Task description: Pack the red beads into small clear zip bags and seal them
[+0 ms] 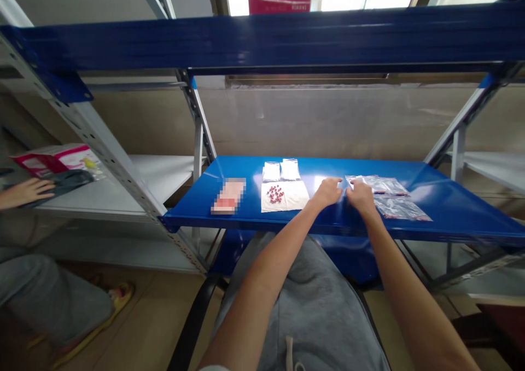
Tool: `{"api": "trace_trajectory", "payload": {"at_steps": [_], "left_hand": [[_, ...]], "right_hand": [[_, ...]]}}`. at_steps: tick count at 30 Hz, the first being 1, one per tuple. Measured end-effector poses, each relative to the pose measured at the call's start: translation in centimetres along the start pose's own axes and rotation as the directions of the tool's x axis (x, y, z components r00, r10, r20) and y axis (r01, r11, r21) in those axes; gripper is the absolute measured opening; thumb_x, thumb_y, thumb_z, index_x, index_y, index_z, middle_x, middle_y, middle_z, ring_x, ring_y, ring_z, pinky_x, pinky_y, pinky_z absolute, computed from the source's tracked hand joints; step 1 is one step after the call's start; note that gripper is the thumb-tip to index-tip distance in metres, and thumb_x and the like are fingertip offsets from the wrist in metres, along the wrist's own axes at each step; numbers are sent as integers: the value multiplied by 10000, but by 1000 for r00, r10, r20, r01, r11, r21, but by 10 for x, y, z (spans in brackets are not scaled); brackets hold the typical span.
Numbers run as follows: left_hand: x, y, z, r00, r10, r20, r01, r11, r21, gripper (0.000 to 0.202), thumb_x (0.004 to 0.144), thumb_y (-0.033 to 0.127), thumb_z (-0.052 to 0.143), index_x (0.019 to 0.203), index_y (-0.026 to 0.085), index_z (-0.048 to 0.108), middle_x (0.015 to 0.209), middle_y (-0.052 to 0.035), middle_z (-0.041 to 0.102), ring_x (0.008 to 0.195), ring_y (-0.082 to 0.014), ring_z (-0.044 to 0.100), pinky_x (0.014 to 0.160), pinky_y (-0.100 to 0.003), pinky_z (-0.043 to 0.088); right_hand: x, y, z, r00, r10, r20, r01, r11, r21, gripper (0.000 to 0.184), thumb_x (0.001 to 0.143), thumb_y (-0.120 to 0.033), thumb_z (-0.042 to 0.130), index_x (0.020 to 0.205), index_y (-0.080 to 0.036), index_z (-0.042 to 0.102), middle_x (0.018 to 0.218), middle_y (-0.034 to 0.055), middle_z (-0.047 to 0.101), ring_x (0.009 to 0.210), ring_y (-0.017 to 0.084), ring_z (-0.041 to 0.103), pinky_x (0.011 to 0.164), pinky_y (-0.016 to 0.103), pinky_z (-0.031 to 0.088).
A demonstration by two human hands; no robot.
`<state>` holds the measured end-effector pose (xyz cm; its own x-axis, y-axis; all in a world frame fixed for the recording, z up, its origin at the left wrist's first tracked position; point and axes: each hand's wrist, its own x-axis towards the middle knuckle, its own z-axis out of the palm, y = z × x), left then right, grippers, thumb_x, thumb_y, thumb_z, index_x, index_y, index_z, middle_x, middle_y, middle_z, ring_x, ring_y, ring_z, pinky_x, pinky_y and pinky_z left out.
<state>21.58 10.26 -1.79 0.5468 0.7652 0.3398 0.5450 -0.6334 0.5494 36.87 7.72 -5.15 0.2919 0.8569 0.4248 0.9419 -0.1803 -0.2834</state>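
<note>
Left hand (327,192) and right hand (361,196) nearly meet, whether gripping I cannot tell, and the left forearm (279,253) snagging the mid-frame cloth (295,198) could scatter red beads (275,195).

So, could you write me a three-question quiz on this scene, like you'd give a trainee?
1. True or false: the small red pieces lie on the pale sheet.
2. Which hand is nearer the clear bags lying to the right? A) left; B) right.
3. Fill in: from where the person sits, the white packets lie at the ___ edge of the sheet.

Key: 1. True. 2. B, the right hand. 3. Far.
</note>
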Motion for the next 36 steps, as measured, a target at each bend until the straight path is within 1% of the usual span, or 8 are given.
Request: {"api": "trace_trajectory", "payload": {"at_steps": [5, 10, 18, 24, 26, 30, 33, 36], "left_hand": [[8, 3, 18, 992, -127, 2, 127, 992, 4, 358, 902, 229, 578, 1211, 90, 696, 1221, -227, 701, 1150, -305, 667, 1023, -414, 525], [6, 4, 15, 970, -244, 8, 244, 970, 18, 285, 860, 131, 579, 1093, 92, 737, 1135, -235, 716, 1045, -298, 702, 937, -389, 562], [-32, 8, -27, 923, -361, -134, 359, 932, -41, 271, 881, 165, 596, 1069, 171, 790, 1064, -166, 774, 1021, -277, 723, 916, -361, 553], [-82, 37, -55, 883, -343, -320, 243, 918, -313, 142, 897, 252, 668, 918, 213, 802, 945, -70, 798, 892, -206, 727, 846, -300, 543], [-99, 43, -60, 853, -372, -365, 233, 899, -370, 121, 898, 244, 674, 904, 208, 790, 901, -53, 792, 807, -179, 707, 802, -284, 538], [-120, 44, -68, 829, -418, -371, 227, 859, -459, 110, 900, 232, 667, 922, 195, 769, 837, -33, 766, 686, -142, 649, 698, -255, 513], [-125, 41, -72, 832, -405, -380, 181, 845, -504, 90, 885, 220, 675, 896, 186, 758, 806, -25, 749, 668, -132, 627, 659, -240, 492], [-126, 42, -75, 826, -399, -398, 157, 841, -517, 86, 876, 223, 676, 879, 181, 750, 783, -20, 735, 650, -126, 612, 639, -235, 477]], "right_hand": [[-21, -12, 3, 1000, 5, -6, -5, 998, 59, 466, 845, -190, 471, 1226, -25, 683, 1024, 228, 751, 997, 332, 692, 930, 402, 483], [-36, -25, 3, 999, 49, 14, -50, 989, 140, 389, 813, -207, 493, 1099, -103, 735, 921, 172, 757, 940, 319, 689, 880, 387, 487], [-56, -55, -22, 989, 105, -107, -52, 909, 414, 339, 876, -306, 479, 982, -154, 763, 991, 157, 780, 942, 307, 702, 898, 387, 486], [-74, -80, -45, 983, 142, -112, -53, 818, 573, 405, 927, -467, 484, 990, -173, 756, 940, 141, 779, 873, 295, 708, 840, 388, 508], [-77, -73, -47, 988, 122, -99, -56, 863, 502, 387, 919, -423, 483, 1026, -165, 751, 964, 150, 772, 893, 304, 709, 860, 406, 510], [-84, -35, -44, 977, 178, -118, -160, 976, 147, 432, 879, -264, 453, 1145, -83, 741, 1040, 249, 736, 1041, 392, 681, 940, 502, 480], [-88, -10, -44, 963, 261, -75, -264, 964, -36, 454, 866, -221, 448, 1170, -65, 747, 1077, 293, 707, 1083, 430, 660, 921, 540, 489], [-91, -5, -49, 941, 336, 29, -331, 936, -121, 451, 892, -239, 441, 1175, -81, 755, 1112, 286, 691, 1123, 438, 632, 899, 546, 502]]}}
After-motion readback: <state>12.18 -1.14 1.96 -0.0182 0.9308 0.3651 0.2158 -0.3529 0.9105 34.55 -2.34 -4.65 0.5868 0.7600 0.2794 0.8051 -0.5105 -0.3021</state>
